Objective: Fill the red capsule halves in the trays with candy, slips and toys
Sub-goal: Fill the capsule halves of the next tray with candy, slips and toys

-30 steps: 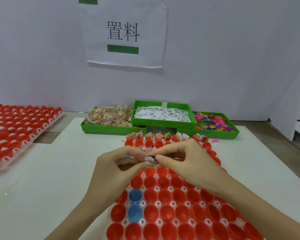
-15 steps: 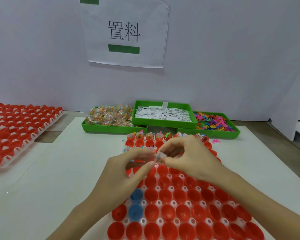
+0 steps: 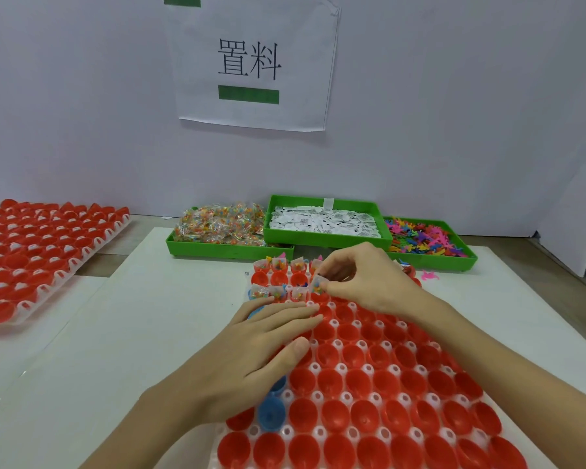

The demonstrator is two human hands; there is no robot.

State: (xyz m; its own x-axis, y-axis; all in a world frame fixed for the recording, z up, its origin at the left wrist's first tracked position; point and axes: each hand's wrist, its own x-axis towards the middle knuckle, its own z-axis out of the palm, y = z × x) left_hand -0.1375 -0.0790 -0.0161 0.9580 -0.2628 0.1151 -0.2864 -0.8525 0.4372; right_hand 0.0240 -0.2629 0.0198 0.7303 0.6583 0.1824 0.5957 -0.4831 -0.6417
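Pinching a small crinkled clear candy packet point(image 3: 317, 285) between thumb and forefinger, my right hand point(image 3: 362, 279) holds it over a glossy red capsule half point(image 3: 322, 297) in the far rows of the white moulded tray point(image 3: 379, 370). My left hand point(image 3: 261, 346) lies flat on the tray, fingers straight, grasping nothing. Three green rectangular bins point(image 3: 230, 250) behind hold wrapped candy, printed paper slips point(image 3: 322, 220) and spiky plastic toys point(image 3: 423, 236)
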